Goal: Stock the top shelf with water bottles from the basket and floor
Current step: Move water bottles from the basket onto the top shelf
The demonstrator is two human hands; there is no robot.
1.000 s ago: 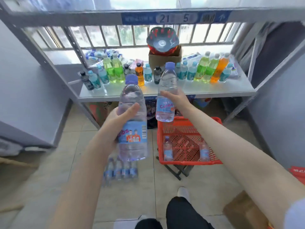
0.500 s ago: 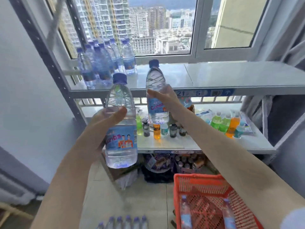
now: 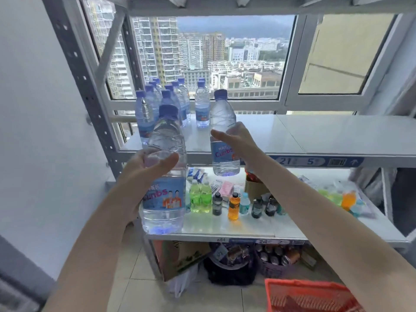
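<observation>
Left hand point(image 3: 144, 176) fingers wrapped round the ribbed waist of a full clear water bottle point(image 3: 165, 174) at 9 o'clock; right hand point(image 3: 236, 140) fingers clamped on a second bottle point(image 3: 222, 134), both upright, in the air before the top shelf point(image 3: 315, 136) edge. Thin ribbed plastic, glossy labels, blue caps: likely heavyish, squashy, slick, so grip mid-body above the label. Stocked cluster point(image 3: 166, 102) stands at 11 o'clock on the smooth white shelf.

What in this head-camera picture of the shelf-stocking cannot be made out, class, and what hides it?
- Orange basket: cut off by the bottom edge; its contents cannot be seen.
- Bottles on the floor: out of frame.
- Back rows of the bottle cluster on the top shelf: front bottles overlap them, so no exact count.
- Left hand: its fingers are behind its bottle.
- Small bottles on the middle shelf: labels too small to read.
</observation>
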